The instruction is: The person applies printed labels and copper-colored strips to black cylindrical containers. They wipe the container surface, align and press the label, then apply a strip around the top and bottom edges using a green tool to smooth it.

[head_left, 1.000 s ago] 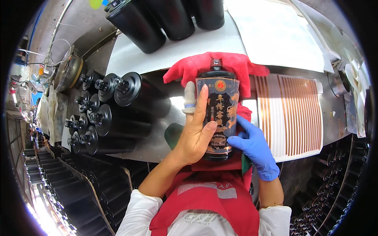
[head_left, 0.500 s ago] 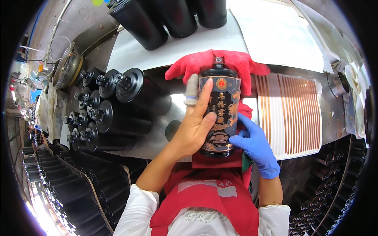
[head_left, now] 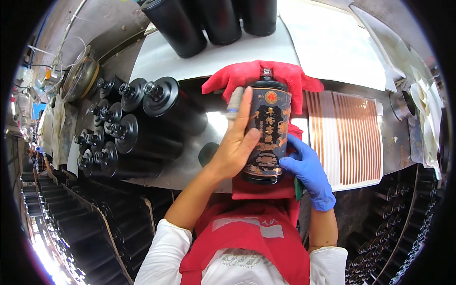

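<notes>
1. You are holding a black bottle (head_left: 269, 130) with gold-and-copper decoration, its neck pointing away from you and its base toward your red apron (head_left: 247, 237).
2. Your bare left hand (head_left: 232, 151) is pressing against the bottle's left side, the index finger and thumb lying along its front; a grey finger cover (head_left: 235, 100) is sheathing another finger.
3. Your right hand (head_left: 308, 173), wearing a blue glove, is gripping the lower right edge, thumb on the front; you are hiding its other fingertips partly behind the bottle.
4. The bottle is lying over a red towel (head_left: 222, 78), which is spreading out around the neck; whether it is bearing the full weight, I cannot tell.
5. To your right, a white sheet with copper-coloured strips (head_left: 357, 140) is lying on the metal tabletop (head_left: 399, 142).
6. To your left, plain black bottles (head_left: 149, 133) are standing clustered; three more (head_left: 218, 21) are standing beyond the towel.
</notes>
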A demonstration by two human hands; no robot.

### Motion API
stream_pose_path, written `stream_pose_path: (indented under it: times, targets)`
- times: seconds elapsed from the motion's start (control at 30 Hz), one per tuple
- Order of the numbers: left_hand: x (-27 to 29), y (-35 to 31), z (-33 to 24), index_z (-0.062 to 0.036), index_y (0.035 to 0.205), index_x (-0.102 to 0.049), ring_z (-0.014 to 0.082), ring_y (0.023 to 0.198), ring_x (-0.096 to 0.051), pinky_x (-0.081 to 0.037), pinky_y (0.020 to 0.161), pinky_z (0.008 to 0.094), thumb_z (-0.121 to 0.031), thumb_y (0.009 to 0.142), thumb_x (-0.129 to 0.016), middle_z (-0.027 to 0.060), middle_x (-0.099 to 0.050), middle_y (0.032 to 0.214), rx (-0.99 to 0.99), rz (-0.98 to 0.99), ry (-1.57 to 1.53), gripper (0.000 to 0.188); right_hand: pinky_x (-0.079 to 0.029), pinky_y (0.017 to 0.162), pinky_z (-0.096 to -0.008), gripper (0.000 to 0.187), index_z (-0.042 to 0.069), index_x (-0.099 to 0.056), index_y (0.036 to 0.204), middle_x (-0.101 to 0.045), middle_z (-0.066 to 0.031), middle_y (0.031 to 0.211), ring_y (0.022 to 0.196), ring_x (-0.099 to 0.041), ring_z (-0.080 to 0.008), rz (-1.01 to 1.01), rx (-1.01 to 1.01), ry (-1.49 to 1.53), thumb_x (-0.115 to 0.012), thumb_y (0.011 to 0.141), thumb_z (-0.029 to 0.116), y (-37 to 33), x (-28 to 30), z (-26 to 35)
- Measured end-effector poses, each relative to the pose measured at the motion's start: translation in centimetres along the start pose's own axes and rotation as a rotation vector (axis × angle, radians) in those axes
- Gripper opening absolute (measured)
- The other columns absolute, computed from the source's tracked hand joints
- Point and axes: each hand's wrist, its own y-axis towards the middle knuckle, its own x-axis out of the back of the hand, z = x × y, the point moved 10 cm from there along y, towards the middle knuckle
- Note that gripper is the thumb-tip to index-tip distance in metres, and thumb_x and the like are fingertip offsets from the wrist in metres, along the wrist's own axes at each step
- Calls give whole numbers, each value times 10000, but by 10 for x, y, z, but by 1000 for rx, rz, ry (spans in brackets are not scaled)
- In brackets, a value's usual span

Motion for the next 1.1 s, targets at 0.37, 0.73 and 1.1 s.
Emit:
stream_pose_path:
  times: [0.37, 0.73, 1.1]
  targets:
    - [-1, 5, -9, 28, 1458, -8, 337, 1389, -167, -118, 1111, 359, -320, 968, -408, 252, -150, 1492, 21, 62, 211, 723, -464, 665, -295, 836, 104, -255, 1456, -447, -100, 1217, 778, -522, -181, -202, 425, -677, -688, 779, 333, -17, -13, 91]
    - [-6, 6, 4, 28, 1441, 109, 302, 1318, -304, -195, 1087, 368, -305, 938, -477, 240, -300, 1421, 133, 45, -18, 841, -418, 943, -395, 1171, 92, -14, 1481, -386, -214, 1296, 1139, -492, -374, -12, 323, -502, -670, 682, 641, 16, -11, 55]
    - [-4, 5, 2, 18, 1439, 130, 274, 1317, -311, -188, 1089, 353, -238, 923, -472, 213, -291, 1435, 58, -33, -152, 833, -382, 994, -392, 1211, 112, 120, 1463, -377, -262, 1385, 1252, -428, -393, 163, 334, -313, -684, 704, 606, 26, -23, 55]
